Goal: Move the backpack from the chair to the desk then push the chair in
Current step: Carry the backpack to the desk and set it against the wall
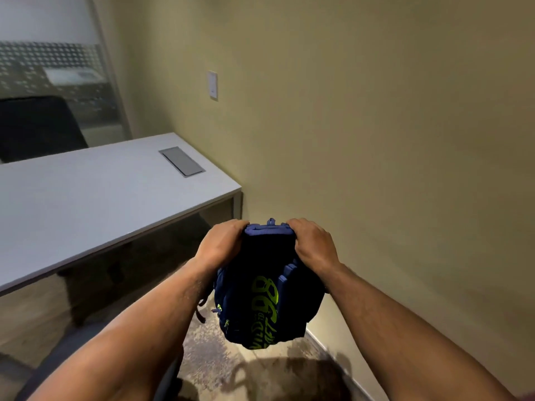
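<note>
A dark blue backpack (269, 296) with lime-green lettering hangs in the air, held by its top edge. My left hand (221, 246) grips the top's left corner and my right hand (312, 244) grips the right corner. The backpack is to the right of the white desk (86, 204), below the level of its top and above the floor. A dark chair seat (86, 351) shows partly under my left forearm, at the bottom left.
A grey cable flap (181, 161) lies in the desk's far right part. A black chair back (40, 128) stands behind the desk at the left. The yellowish wall (376, 140) with a white plate (212, 84) runs along the right. Glass partition is at back left.
</note>
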Demonstrator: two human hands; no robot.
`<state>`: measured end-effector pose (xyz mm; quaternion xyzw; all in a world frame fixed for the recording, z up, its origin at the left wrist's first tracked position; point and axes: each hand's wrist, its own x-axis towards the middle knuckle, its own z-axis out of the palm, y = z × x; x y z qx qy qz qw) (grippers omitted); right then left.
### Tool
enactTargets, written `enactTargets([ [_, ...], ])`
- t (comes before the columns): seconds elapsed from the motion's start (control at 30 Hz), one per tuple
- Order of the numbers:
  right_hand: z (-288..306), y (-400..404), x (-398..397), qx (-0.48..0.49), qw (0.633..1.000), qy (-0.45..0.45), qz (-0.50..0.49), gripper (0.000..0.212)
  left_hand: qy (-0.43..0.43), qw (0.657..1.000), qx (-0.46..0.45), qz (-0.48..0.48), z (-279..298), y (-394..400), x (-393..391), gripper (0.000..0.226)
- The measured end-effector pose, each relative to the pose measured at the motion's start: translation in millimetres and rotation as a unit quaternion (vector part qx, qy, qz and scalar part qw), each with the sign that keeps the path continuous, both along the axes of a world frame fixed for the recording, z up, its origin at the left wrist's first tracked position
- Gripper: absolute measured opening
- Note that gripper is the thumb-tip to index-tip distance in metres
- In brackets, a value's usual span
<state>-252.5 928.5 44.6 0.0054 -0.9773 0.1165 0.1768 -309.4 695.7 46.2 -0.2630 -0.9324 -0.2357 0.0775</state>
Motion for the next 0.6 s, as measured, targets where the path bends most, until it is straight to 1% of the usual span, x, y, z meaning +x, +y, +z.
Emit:
enactTargets([
  [0.27, 8.3, -3.5, -128.6, -0.022, 0.998, 0.03, 0.043, 0.023, 0.007, 0.999, 0.01, 0.045, 11.2, -2.8, -102.1, 0.023],
  [0.4, 11.6, -15.0, -205.2, -0.021, 0.996, 0.053, 0.065, 0.027, -0.003, 0.997, 0.014, 0.081, 14.5, -12.7, -169.5, 0.027],
  [0.6, 40.1, -32.9, -310.0, -0.038, 0.992, 0.077, 0.094, 0.025, 0.04, 0.991, 0.028, 0.127, 40.1, -34.2, -261.5, 0.027],
])
